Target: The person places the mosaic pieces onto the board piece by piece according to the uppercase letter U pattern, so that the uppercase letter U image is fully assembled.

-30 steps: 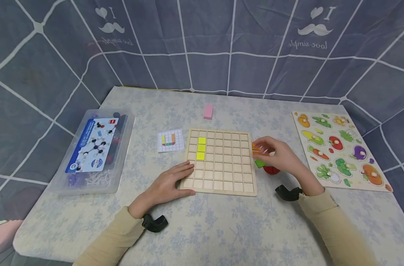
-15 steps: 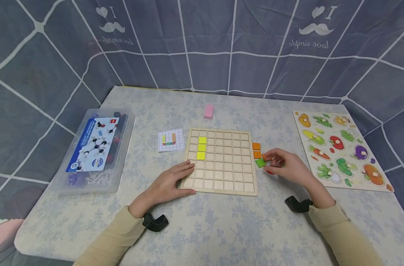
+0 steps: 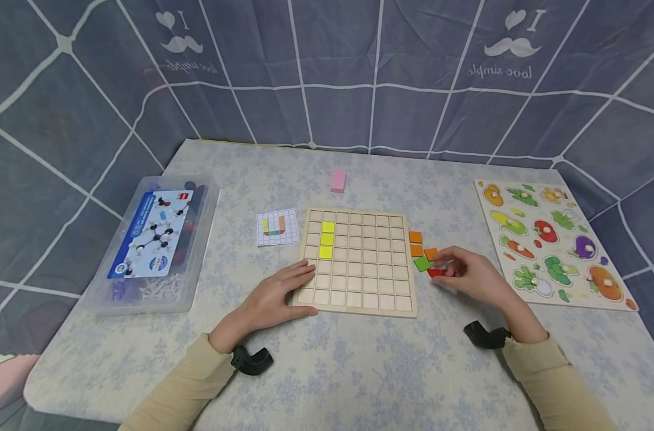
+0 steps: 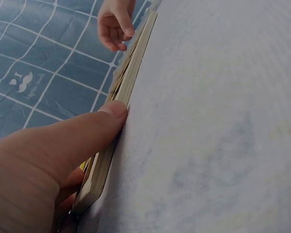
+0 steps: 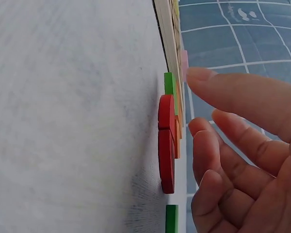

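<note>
My left hand [image 3: 275, 297] lies at the near left corner of the wooden grid board [image 3: 370, 304], its fingers along the left side. In the left wrist view the thumb [image 4: 114, 110] touches the board's edge. Three yellow square tiles [image 3: 326, 239] sit in a column on the board. My right hand [image 3: 474, 276] is over the red curved-edge pieces [image 5: 167, 155], right of the board. Its thumb and fingers are apart, with nothing between them. Orange square tiles [image 3: 415, 237] and a green square tile [image 3: 422, 264] lie beside the red pieces. A darker green piece [image 5: 171, 218] also shows.
A pattern card [image 3: 277, 227] lies left of the board and a pink block [image 3: 338, 181] stands behind it. At the left is a clear plastic box [image 3: 197, 263] with a molecule label. A vegetable puzzle board [image 3: 566, 302] is at the right.
My right hand has moved right and nearer to me, from the orange tiles to the red pieces. More orange tiles now show. The left hand has stayed in place.
</note>
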Demonstrator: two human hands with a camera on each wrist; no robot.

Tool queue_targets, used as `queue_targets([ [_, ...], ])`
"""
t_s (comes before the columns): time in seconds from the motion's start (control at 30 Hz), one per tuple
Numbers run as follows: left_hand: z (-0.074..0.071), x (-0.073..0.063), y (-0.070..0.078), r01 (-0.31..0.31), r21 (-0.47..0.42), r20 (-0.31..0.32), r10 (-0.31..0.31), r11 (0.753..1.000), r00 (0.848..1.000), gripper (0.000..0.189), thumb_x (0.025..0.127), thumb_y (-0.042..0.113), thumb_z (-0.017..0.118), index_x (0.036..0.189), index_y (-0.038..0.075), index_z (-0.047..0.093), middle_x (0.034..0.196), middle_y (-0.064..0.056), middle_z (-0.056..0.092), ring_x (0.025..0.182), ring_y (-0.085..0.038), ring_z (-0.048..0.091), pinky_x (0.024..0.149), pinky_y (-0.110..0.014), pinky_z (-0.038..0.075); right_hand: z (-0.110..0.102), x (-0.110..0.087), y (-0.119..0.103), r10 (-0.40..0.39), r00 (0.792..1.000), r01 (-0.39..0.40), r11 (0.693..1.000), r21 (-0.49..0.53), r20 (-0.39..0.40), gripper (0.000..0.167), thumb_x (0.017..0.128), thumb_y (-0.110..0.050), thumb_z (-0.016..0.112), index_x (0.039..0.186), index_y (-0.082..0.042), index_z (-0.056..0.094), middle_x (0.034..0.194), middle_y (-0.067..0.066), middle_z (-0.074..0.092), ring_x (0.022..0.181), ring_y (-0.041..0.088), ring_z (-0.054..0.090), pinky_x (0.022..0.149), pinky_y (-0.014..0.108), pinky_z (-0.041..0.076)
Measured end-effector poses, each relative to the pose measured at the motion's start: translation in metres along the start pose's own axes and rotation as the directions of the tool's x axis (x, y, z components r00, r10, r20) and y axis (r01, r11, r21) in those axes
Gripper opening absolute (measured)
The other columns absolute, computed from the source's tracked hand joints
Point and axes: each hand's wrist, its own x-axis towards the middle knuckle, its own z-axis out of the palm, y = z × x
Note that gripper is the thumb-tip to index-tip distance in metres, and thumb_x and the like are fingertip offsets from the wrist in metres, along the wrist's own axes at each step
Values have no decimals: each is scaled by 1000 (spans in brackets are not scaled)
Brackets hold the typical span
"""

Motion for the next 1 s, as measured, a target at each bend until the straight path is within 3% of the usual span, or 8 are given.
queue_targets([
  [1.0,2,1,-2,-20,17,-39,21,1000,999,77,79,44,74,135,-2,48,144,-10,41,137,-22,29,110,-38,30,6,1,6,3,1000,-3,999,-49,3,31,79,-13,77,106,-5,63,74,1,56,62,15,48,54,25,41],
])
